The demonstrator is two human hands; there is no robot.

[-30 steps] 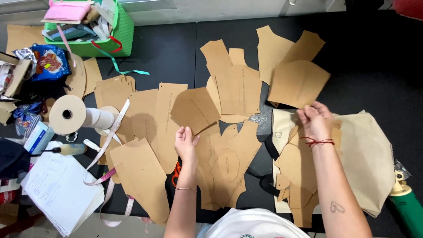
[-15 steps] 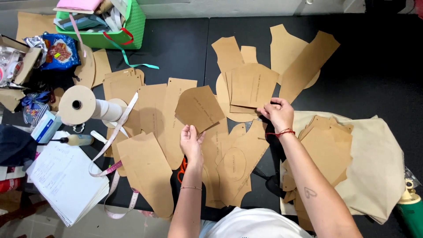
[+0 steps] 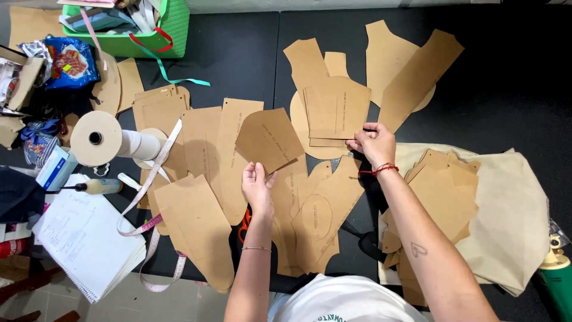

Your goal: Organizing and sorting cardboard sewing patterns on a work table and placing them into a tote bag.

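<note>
Many brown cardboard pattern pieces lie spread over a black table [image 3: 238, 53]. My right hand [image 3: 373, 143] pinches the lower edge of a small stack of squarish pattern pieces [image 3: 336, 110] near the table's middle. My left hand [image 3: 257, 188] rests flat with fingers apart on the long pattern pieces [image 3: 298, 197] in front of me, just below an angular pattern piece [image 3: 268, 139]. Another heap of pattern pieces [image 3: 444, 185] sits on a cream cloth [image 3: 512, 214] at the right.
At the left are a paper roll [image 3: 98, 138], a white measuring tape [image 3: 149, 197], a notebook [image 3: 83, 238] and a glue bottle [image 3: 98, 186]. A green basket [image 3: 170, 33] and a snack bag [image 3: 68, 59] stand at the back left. A green bottle [image 3: 557, 277] sits far right.
My right hand moved from the heap on the cream cloth leftward to the stack of squarish pieces in the middle. My left hand stayed on the long pieces.
</note>
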